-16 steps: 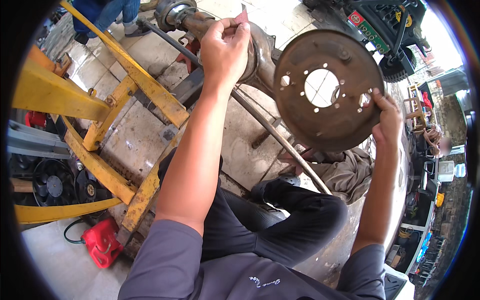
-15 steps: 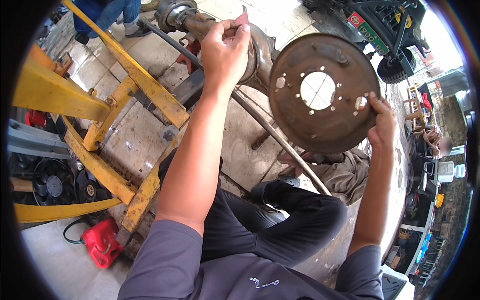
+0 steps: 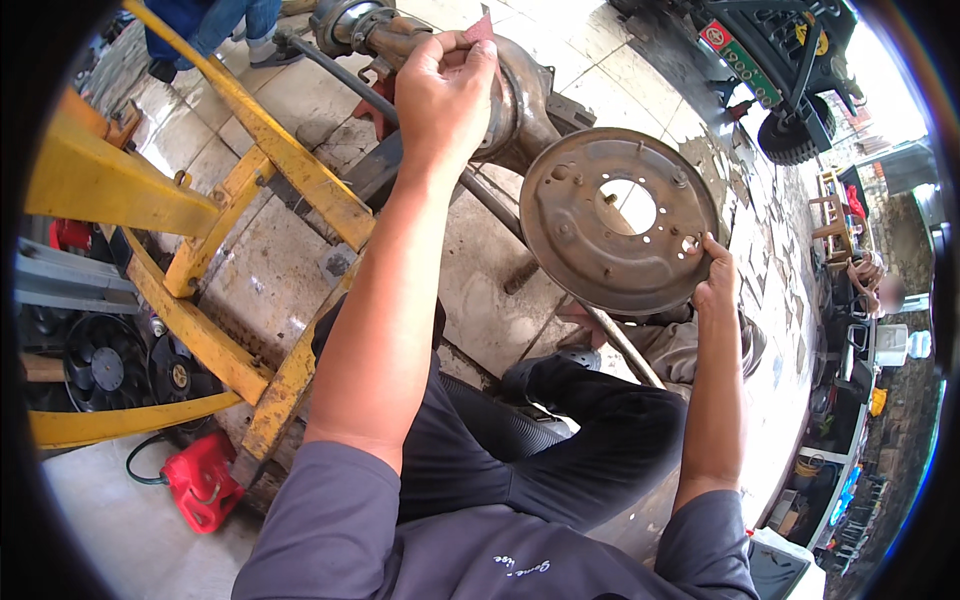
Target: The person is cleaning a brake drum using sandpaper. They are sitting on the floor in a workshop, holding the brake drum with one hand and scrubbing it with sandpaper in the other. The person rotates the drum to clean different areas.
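Pinched between the thumb and fingers of my left hand (image 3: 447, 105) is a small reddish piece of sandpaper (image 3: 481, 28), held up in front of a rusty axle housing (image 3: 528, 110). My right hand (image 3: 716, 275) grips the right rim of a round brown brake backing plate (image 3: 568, 250), its thumb near a small hole by the edge. The plate is tilted, with a large round hole in its middle and several smaller holes around it. It hangs in the air in front of the housing's near end, and I cannot tell whether the two touch.
A yellow steel frame (image 3: 215, 235) stands at the left, near a red jack-like tool (image 3: 200, 482) and black fans (image 3: 100, 365). A long metal rod (image 3: 625, 347) slants under the plate beside a crumpled cloth (image 3: 660, 350). A person's legs (image 3: 215, 30) and a dark vehicle (image 3: 790, 70) are farther off.
The backing plate has moved slightly down and left and tilted, so that its raised contours show more. My right hand moved with it. My left hand and the sandpaper have barely shifted.
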The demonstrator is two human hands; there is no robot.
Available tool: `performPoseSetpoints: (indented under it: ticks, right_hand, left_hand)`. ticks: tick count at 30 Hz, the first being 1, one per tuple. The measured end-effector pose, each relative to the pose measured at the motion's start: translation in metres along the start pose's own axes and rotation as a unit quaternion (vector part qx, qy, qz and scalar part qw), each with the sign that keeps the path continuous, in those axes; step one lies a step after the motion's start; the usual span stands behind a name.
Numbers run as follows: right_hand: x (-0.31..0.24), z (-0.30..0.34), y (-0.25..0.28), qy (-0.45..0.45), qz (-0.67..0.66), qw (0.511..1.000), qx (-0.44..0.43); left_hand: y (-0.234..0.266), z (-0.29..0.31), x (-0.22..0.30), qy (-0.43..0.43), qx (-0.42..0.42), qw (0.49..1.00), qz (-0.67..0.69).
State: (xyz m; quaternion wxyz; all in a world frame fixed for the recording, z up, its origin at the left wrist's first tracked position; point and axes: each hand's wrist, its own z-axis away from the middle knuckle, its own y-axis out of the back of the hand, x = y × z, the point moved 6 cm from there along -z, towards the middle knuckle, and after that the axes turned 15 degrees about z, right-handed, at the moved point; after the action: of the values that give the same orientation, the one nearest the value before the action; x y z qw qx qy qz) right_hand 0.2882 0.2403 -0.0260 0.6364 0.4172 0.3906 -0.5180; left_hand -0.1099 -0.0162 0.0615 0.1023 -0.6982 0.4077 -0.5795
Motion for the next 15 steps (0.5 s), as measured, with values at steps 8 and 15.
performPoseSetpoints:
  ticks: [8,15]
  right_hand:
    - [0.035,0.021,0.005,0.019,0.12,0.986,0.114]
    - [0.084,0.013,0.015,-0.011,0.137,0.99,0.022]
  left_hand:
    - [-0.009,0.002,-0.009,0.015,-0.027,0.999,-0.039]
    - [-0.015,0.006,-0.023,0.046,-0.065,0.993,-0.091]
